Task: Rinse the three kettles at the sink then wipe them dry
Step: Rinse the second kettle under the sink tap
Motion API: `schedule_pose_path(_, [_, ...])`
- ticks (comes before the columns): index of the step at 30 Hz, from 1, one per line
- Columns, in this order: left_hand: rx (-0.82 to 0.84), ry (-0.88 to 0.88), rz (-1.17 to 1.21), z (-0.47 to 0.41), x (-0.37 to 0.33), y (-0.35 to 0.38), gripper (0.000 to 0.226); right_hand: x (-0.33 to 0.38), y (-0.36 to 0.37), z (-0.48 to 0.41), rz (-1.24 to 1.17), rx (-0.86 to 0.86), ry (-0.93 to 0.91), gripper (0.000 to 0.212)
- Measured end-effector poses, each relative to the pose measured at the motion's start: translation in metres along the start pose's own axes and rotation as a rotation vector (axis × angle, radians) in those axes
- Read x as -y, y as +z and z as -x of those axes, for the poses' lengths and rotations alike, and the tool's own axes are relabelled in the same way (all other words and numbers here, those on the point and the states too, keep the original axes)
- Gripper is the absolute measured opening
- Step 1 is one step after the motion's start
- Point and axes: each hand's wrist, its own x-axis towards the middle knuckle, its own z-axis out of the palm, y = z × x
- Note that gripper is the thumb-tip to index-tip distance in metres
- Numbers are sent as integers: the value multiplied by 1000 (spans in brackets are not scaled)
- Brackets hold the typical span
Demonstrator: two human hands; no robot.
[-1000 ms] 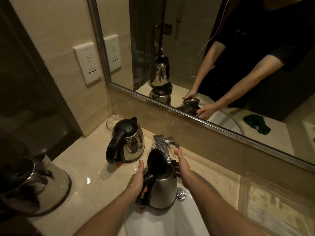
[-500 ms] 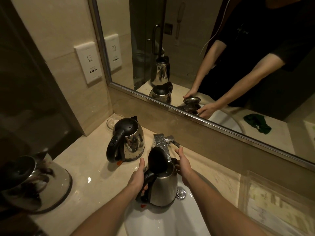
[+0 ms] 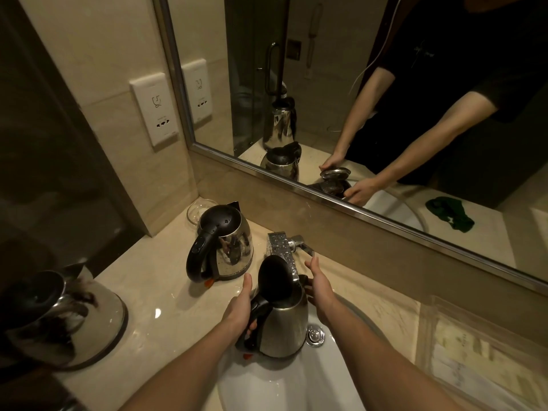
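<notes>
the steel kettle (image 3: 283, 330) is upright in the white sink (image 3: 267, 387), black lid tipped up, with the tap (image 3: 280, 246) just beyond it at twelve o'clock. the left hand (image 3: 238, 307) wraps round its black handle at nine o'clock. the right hand (image 3: 320, 287) lies with fairly straight fingers against the spout side at two o'clock. a second kettle (image 3: 228, 247), lid closed, sits on the counter (image 3: 166, 292) at ten o'clock, and a third kettle (image 3: 59, 315) stands well apart at nine o'clock.

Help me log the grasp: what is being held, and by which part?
The left hand grips the open kettle over the sink by its black handle. The right hand is open beside its rim, holding nothing.
</notes>
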Motion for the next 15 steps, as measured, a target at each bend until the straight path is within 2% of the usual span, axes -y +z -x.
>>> schedule_pose_path(12, [-7,-7,-15,0,1,-1,104,-3,1,-2,-18,-1,16,70])
schedule_pose_path(15, [-11,8,-22,-1,0,-1,100,-3,2,-2,-21,-3,16,69])
